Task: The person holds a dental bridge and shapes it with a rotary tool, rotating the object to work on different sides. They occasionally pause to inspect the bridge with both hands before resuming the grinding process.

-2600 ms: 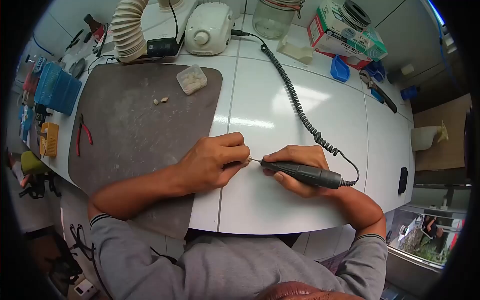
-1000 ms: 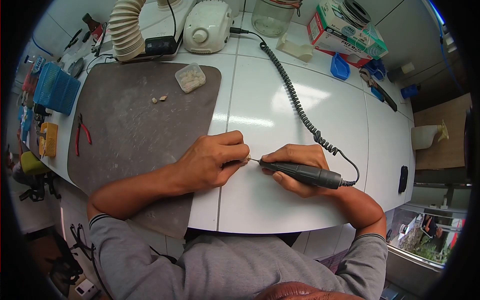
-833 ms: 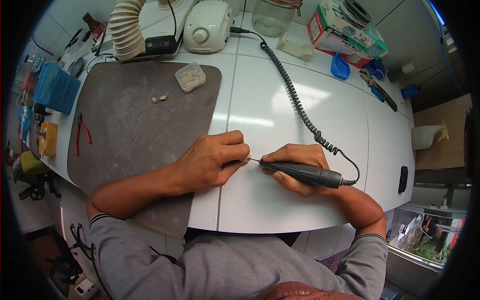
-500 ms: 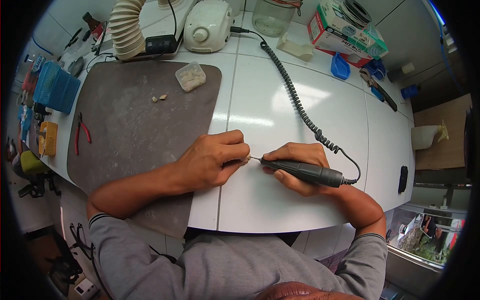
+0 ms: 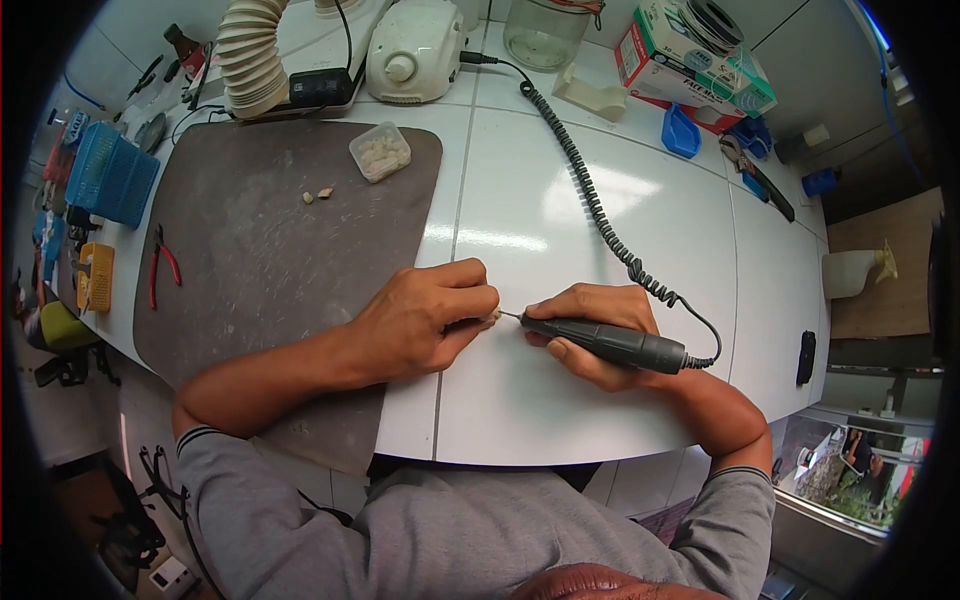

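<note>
My right hand (image 5: 600, 310) is wrapped round a black rotary tool handpiece (image 5: 625, 345), held like a pen with its thin metal bit pointing left. The fingers of my left hand (image 5: 440, 315) are pinched together on a small pale piece (image 5: 493, 318), mostly hidden behind the fingertips. The bit's tip reaches right up to this piece. Both hands are low over the front of the white tiled table (image 5: 530, 420). A coiled black cord (image 5: 590, 190) leads from the handpiece to a white control box (image 5: 415, 55) at the back.
Left of the hands lies a brown mat (image 5: 270, 240) bearing red-handled pliers (image 5: 162, 268), two small tan bits (image 5: 317, 195) and a clear tub (image 5: 380, 153) of pale pieces. A ribbed hose (image 5: 252, 60), glass jar (image 5: 545, 35), mask box (image 5: 690, 65) and blue tray (image 5: 681, 132) stand behind.
Hardly anything differs. Both hands keep their grips and places, with the bit still at the small piece.
</note>
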Available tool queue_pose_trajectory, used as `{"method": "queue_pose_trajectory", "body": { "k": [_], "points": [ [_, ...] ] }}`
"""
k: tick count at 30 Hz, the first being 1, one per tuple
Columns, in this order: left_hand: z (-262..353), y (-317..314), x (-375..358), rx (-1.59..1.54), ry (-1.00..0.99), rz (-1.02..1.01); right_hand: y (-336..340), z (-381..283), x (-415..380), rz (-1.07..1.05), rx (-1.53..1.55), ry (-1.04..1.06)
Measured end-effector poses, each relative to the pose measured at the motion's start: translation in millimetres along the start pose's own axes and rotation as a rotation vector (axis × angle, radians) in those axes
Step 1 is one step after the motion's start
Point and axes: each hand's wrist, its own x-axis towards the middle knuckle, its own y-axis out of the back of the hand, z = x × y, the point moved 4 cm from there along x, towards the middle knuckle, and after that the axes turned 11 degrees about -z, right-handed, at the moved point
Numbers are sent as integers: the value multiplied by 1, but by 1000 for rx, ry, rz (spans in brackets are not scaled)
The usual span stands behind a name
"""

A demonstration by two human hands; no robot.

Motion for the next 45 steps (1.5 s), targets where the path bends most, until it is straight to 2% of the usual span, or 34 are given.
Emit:
{"method": "queue_pose_trajectory", "body": {
  "k": [2,5,14,23,29,45],
  "points": [
    [0,0,0,0,8,-4,1,-3,1,-1,-6,-45],
    [1,0,0,7,5,-3,-1,0,0,-10,6,27],
    [1,1,0,2,-11,7,0,-2,1,-12,19,-9],
    [-1,0,1,52,-66,14,5,6,-3,88,-8,28],
    [-1,-1,0,163,-91,14,1,1,-1,55,-25,38],
    [-2,-3,-1,222,-57,2,1,0,-1,39,-49,29]
  ]
}}
